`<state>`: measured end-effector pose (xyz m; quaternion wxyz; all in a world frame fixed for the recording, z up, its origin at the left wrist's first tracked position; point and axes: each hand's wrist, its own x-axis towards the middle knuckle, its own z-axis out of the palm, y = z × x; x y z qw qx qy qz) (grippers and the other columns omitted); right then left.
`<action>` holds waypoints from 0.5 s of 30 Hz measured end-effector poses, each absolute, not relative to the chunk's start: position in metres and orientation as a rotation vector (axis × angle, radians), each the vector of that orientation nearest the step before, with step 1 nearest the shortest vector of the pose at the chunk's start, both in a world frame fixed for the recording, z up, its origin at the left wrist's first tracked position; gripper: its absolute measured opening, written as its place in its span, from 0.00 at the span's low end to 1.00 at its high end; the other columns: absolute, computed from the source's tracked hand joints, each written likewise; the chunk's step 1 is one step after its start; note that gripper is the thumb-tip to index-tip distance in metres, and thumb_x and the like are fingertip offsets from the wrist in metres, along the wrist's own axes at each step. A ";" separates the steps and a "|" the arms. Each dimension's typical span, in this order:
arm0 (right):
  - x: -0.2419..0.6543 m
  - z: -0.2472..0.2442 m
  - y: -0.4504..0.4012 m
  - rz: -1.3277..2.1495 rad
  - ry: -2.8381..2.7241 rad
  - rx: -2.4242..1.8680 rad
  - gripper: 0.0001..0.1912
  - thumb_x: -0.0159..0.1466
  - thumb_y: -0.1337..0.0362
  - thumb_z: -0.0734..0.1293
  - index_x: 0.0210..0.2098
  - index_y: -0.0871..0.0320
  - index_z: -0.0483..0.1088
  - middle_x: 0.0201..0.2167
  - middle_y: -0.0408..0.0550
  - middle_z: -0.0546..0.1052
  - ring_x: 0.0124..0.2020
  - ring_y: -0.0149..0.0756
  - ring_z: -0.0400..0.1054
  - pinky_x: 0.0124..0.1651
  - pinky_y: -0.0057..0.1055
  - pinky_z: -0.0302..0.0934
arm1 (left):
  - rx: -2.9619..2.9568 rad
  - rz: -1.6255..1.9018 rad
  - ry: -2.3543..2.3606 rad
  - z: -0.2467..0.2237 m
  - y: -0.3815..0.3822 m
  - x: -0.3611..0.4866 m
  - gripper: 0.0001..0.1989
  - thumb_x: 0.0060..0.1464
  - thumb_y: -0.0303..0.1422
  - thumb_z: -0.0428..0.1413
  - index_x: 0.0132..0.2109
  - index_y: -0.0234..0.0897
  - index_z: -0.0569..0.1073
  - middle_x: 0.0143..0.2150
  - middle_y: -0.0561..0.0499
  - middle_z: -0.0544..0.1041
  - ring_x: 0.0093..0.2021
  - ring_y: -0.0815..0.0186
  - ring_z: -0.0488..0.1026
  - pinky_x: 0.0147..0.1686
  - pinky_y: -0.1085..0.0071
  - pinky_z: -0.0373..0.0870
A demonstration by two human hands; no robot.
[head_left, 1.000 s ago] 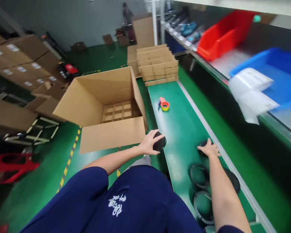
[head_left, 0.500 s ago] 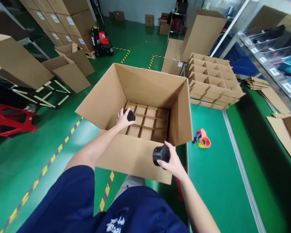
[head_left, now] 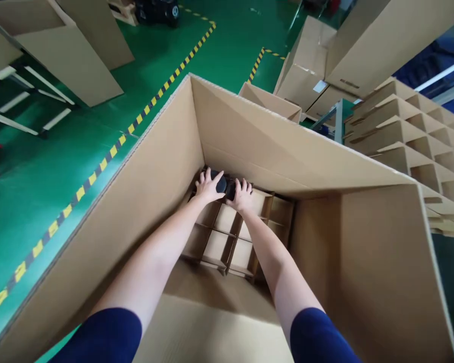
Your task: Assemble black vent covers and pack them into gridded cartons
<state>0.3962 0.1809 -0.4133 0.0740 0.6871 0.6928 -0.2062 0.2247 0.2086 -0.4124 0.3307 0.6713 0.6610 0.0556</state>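
Our left fingers [head_left: 211, 177] and right fingers [head_left: 244, 187] curve closely over two black cylinders [head_left: 223, 184], holding them side by side, with only slivers of black showing between the hands. The cylinders sit at 12 o'clock from our wrists, low in a large cardboard carton [head_left: 136, 201], against the back row of a cardboard divider grid [head_left: 227, 237]; we cannot tell whether they are seated in a cell. The cells nearer us, at 6 o'clock from the hands, hold nothing we can see. Navy sleeves [head_left: 102, 338] enter from 7 and 5 o'clock. Beyond the carton's rim, stacked cardboard dividers [head_left: 408, 131] rise at 2 o'clock, flattened cartons [head_left: 68, 55] lean at 10 o'clock, and a yellow-and-black tape line [head_left: 98, 176] crosses the green floor [head_left: 41, 212] at 9 o'clock.
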 end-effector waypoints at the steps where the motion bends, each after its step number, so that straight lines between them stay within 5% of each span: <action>1: 0.395 -0.427 0.190 -0.623 2.061 2.044 0.55 0.59 0.46 0.73 0.76 0.58 0.46 0.76 0.63 0.45 0.74 0.67 0.41 0.69 0.62 0.48 | 1.771 0.146 1.712 -0.422 0.214 0.225 0.54 0.44 0.39 0.73 0.74 0.55 0.56 0.79 0.37 0.38 0.75 0.26 0.37 0.65 0.26 0.46; 5: 0.401 -0.473 0.195 -0.633 2.066 1.967 0.49 0.67 0.44 0.65 0.77 0.60 0.43 0.77 0.63 0.41 0.76 0.62 0.37 0.72 0.63 0.42 | 1.847 0.081 1.672 -0.460 0.220 0.225 0.52 0.47 0.41 0.71 0.75 0.53 0.55 0.79 0.37 0.37 0.75 0.28 0.36 0.66 0.27 0.44; 9: 0.413 -0.504 0.182 -0.593 2.127 1.876 0.37 0.75 0.49 0.52 0.77 0.58 0.40 0.79 0.56 0.35 0.78 0.49 0.29 0.76 0.57 0.30 | 1.985 -0.016 1.612 -0.497 0.212 0.223 0.40 0.63 0.46 0.58 0.76 0.47 0.52 0.79 0.36 0.37 0.78 0.39 0.34 0.70 0.32 0.38; 15: 0.415 -0.513 0.183 -0.599 2.126 1.909 0.37 0.76 0.48 0.52 0.77 0.57 0.39 0.78 0.54 0.35 0.79 0.48 0.28 0.76 0.54 0.27 | 2.154 -0.007 1.655 -0.524 0.204 0.214 0.34 0.67 0.47 0.49 0.75 0.42 0.55 0.80 0.38 0.37 0.79 0.46 0.33 0.73 0.43 0.32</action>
